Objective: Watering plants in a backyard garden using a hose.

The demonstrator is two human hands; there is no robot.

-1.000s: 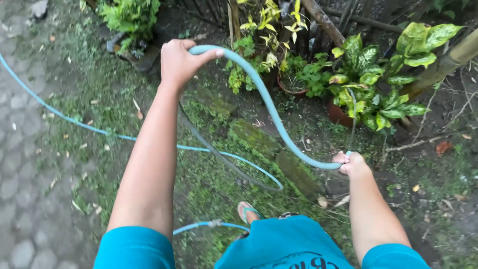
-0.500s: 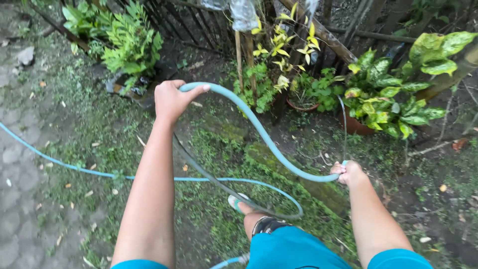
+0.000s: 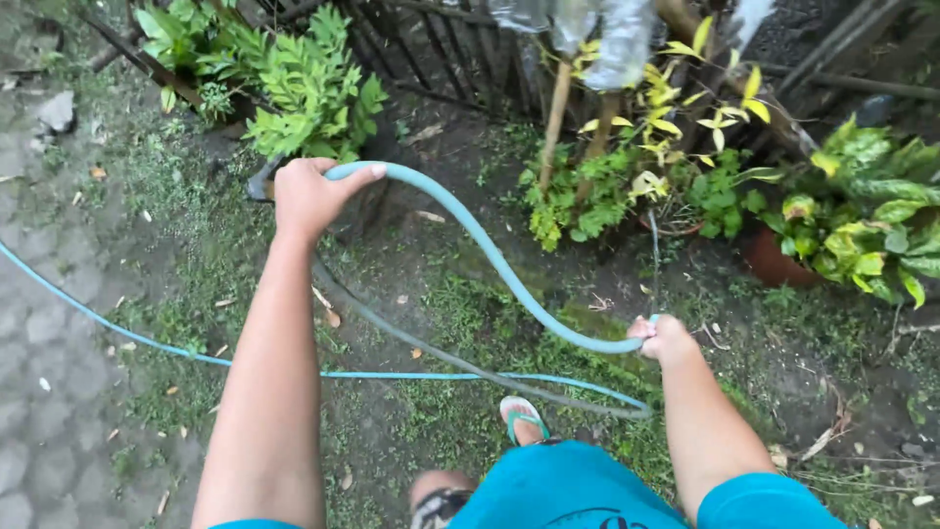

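My left hand is raised in front of me and grips a light blue garden hose at the top of its loop. From there the hose curves down to the right into my right hand, which is closed around its end. A thin stream of water rises from that end toward the potted plants. More of the hose trails across the ground to the left.
Potted plants with green and yellow leaves and a leafy shrub stand along a dark fence ahead. Grey paving stones lie at left. My foot in a teal sandal rests on mossy ground.
The view has shifted left along the plants. The hose on the ground has slid with me, and my foot has stepped forward. Both hands keep their grip.
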